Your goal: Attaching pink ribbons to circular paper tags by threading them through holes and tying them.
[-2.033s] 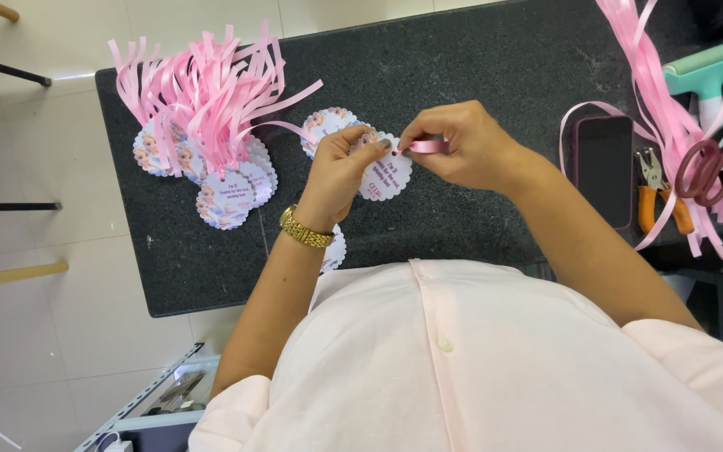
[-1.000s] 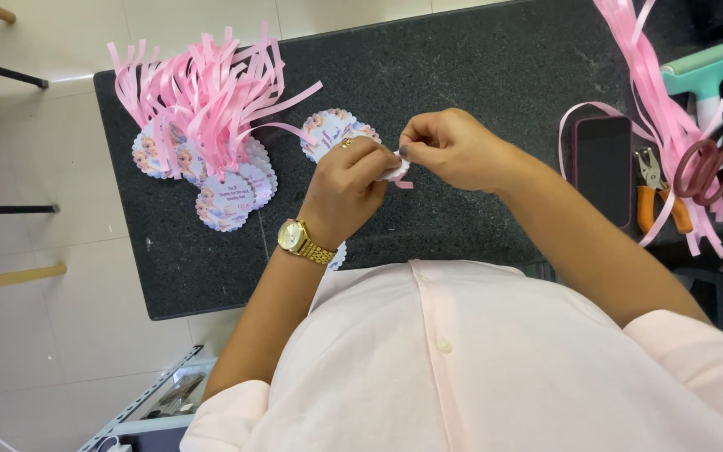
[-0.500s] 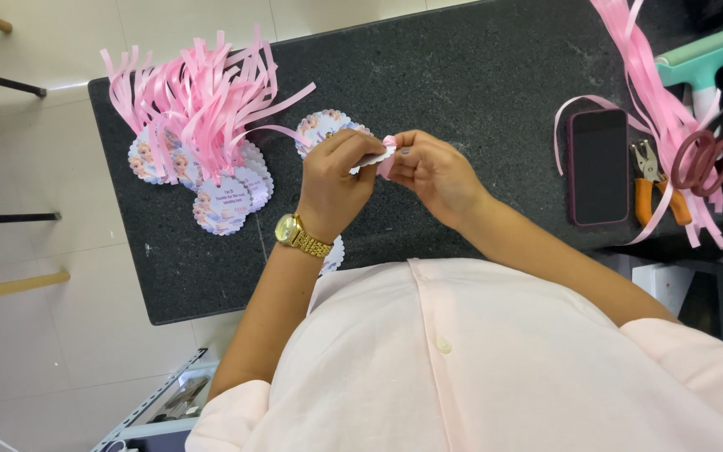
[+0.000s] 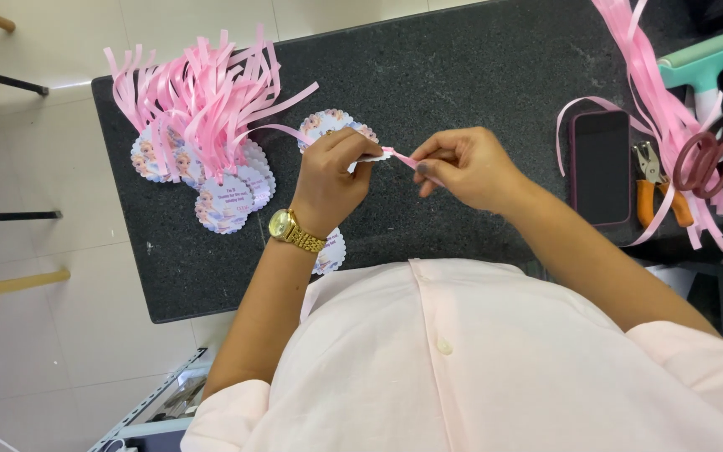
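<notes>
- Pinching: left hand (image 4: 332, 180) grips small scalloped round paper tag (image 4: 370, 157), light, creasable; hold by edge
- right hand (image 4: 462, 167) nips thin pink satin ribbon (image 4: 402, 158), limp, slippery

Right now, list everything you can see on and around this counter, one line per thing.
counter: one, black speckled, centre
tags with ribbons: a pile, pink and white, counter's left
loose tags: a few, round, behind left hand
ribbon strips: a bunch, pink, right
phone: one, dark, right
punch: one, orange handles, beside phone
scissors: one, maroon handles, far right
roller: one, teal, top right
watch: one, gold, left wrist
left hand: holds a tag
right hand: grip on ribbon
</notes>
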